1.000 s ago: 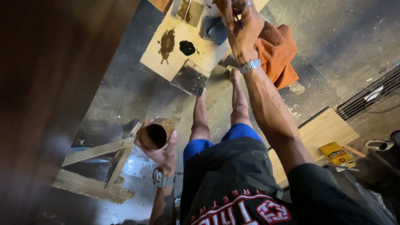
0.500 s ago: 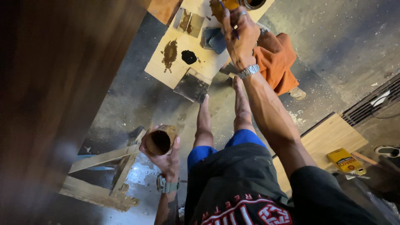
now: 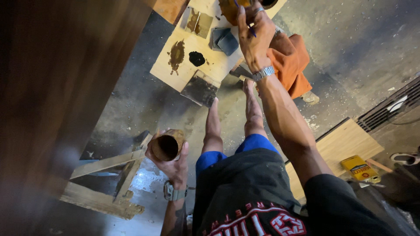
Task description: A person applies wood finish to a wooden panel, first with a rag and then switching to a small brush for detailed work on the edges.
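- Two bare hands are at work, seen from above over black shorts and outstretched legs.
- Left hand (image 3: 171, 159), lower centre-left of the frame, curls its fingers around a brown cylindrical cup (image 3: 166, 146), whose dark open mouth faces the camera; a wristwatch sits on that wrist.
- Right hand (image 3: 255, 37), at the top centre, reaches far forward on a straight, outstretched arm and pinches a thin blue-handled brush (image 3: 245, 19) between its fingers, with a ring on one finger and a metal watch at the wrist.
- Just under that hand lies a pale wooden board (image 3: 210, 61) blotched with a brown stain and a black one, with dark grey sandpaper pieces (image 3: 223, 40) resting on it.
- An orange cloth (image 3: 288, 65) lies right of the board, touching the forearm's outline.
- Rough wooden frame pieces (image 3: 109, 183) lie on the floor beside the left hand.
- Bare, dusty grey concrete floor (image 3: 350, 57) fills the room's visible ground.
- At the lower right, a plywood sheet (image 3: 345, 144) carries a yellow tin (image 3: 359, 167).
- Along the left edge stands a large dark brown wooden panel (image 3: 57, 87).
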